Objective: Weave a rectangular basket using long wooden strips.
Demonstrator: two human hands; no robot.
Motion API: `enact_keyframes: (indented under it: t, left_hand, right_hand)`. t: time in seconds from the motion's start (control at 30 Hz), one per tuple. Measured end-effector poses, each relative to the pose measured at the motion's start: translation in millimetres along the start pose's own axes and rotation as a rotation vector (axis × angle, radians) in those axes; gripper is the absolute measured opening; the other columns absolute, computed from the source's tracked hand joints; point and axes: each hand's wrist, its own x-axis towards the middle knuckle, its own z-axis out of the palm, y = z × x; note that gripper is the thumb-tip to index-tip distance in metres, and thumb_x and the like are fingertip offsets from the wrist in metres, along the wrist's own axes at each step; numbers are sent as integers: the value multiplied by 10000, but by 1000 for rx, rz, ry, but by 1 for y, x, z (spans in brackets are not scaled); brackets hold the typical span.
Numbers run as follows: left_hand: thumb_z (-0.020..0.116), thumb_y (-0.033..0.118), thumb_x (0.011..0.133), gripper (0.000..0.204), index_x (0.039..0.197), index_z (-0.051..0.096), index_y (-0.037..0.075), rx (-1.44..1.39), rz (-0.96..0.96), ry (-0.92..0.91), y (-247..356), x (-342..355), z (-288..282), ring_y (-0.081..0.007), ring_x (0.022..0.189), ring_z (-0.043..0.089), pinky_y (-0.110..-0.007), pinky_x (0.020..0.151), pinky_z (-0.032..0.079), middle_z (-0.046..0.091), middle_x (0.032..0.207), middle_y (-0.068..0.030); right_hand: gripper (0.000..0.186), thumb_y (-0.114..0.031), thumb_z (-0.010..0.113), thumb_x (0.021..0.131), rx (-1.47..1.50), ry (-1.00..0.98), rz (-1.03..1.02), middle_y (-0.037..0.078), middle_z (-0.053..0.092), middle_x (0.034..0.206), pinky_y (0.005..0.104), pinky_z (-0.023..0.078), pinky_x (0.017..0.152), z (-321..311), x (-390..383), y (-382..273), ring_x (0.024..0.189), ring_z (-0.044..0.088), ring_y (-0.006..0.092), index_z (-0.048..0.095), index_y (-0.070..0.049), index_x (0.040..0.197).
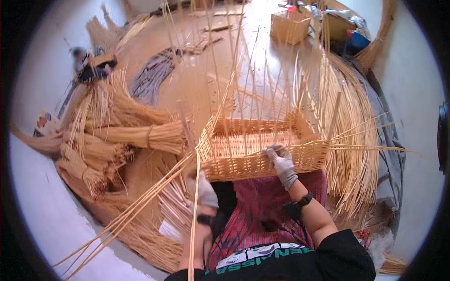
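A half-woven wicker basket (pixel 246 165) with tall upright canes sits across my lap, over a striped red cloth (pixel 262 206). My right hand (pixel 280 161), in a pale glove, grips the middle of its front rim. My left hand (pixel 204 189), also gloved, is blurred at the front left corner, its fingers partly hidden behind long loose canes (pixel 131 206), so their hold is unclear. These canes stretch from that corner toward the lower left. More long canes (pixel 365 148) stick out from the basket's right corner.
Tied cane bundles (pixel 140 133) lie left; long loose canes (pixel 351 182) hang over grey cloth (pixel 391 187) at right. Grey strips (pixel 151 75) lie on the floor beyond. A wooden box (pixel 288 30) stands at back right. A dark blurred shape (pixel 91 70) at back left is indistinct. White walls flank me.
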Motion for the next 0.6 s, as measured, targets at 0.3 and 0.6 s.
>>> enact_keyframes:
  t: [0.3,0.6]
  left_hand:
    - [672,261,948,289,1095,624,18,570,-143,-856,4,31,74,-180,614,655,-297,548,549,674,867,-68]
    - [714,361,915,432,1213,624,63,399,-448,-787,15,31,74,-178,606,692,-315,542,580,716,942,-81]
  right_hand:
    - [203,-21,616,973,10,117,-277,126,673,1178,326,569,903,72,5,-52,1058,676,202,569,-36,1170]
    - [296,-156,417,1060,164,-214,-605,89,641,978,368,607,795,29,36,-42,861,708,213,434,-118,1353]
